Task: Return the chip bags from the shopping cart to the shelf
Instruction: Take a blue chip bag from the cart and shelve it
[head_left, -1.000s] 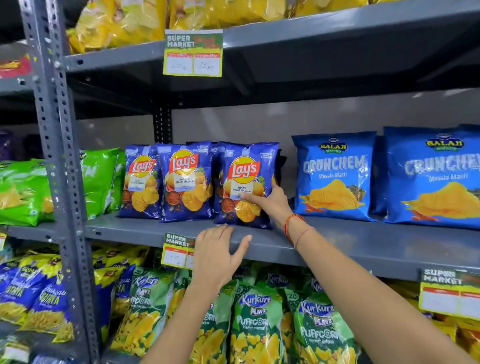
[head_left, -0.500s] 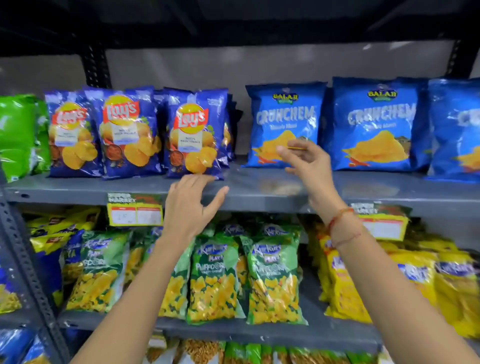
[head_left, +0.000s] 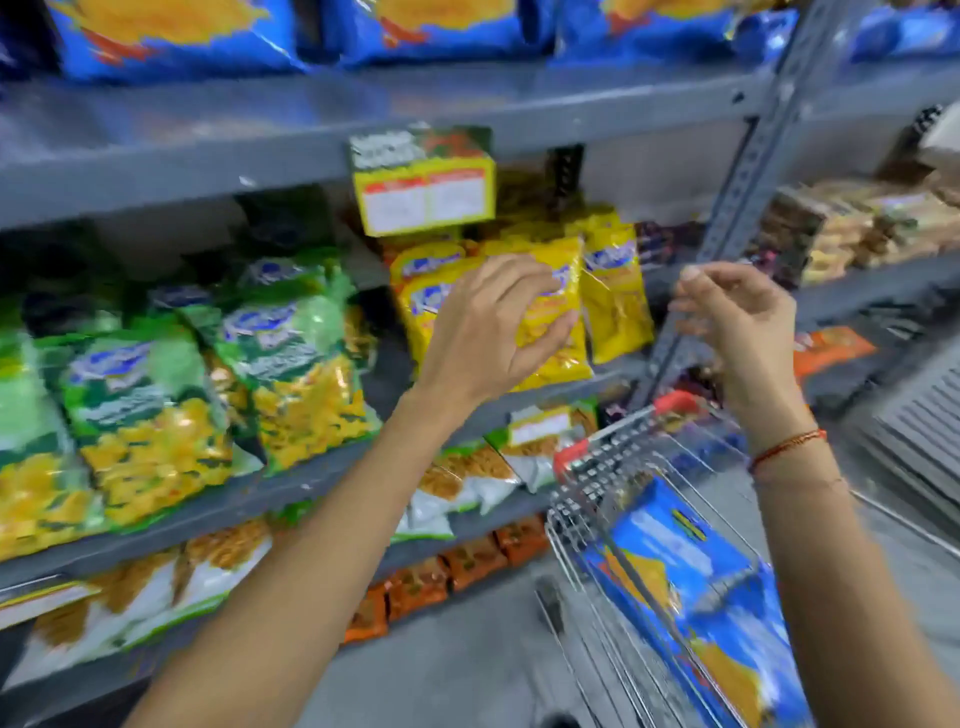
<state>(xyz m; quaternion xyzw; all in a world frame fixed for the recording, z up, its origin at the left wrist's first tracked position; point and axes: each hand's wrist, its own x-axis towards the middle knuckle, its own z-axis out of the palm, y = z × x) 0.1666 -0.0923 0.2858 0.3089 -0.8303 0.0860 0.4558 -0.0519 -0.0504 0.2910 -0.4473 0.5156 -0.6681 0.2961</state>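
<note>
A wire shopping cart (head_left: 597, 470) with red corner trim stands at the lower right, and blue chip bags (head_left: 685, 566) lie inside it. More blue chip bags (head_left: 171, 36) stand on the grey shelf (head_left: 208, 135) along the top of the view. My left hand (head_left: 493, 332) hovers in mid-air in front of yellow snack bags (head_left: 613, 306), fingers curled and apart, holding nothing. My right hand (head_left: 737, 327) is raised above the cart's far end, fingers loosely bent, also empty. The picture is blurred by motion.
Green snack bags (head_left: 291, 358) fill the middle shelf at left. White and orange packs (head_left: 467, 478) sit on lower shelves. A price tag (head_left: 423, 192) hangs from the shelf edge. A perforated grey upright (head_left: 748, 171) divides the racks; biscuit packs (head_left: 831, 228) lie beyond it.
My view has swung down and to the right, bringing the cart into sight. Both hands have come away from the shelf with the blue bags and now hang lower, still empty.
</note>
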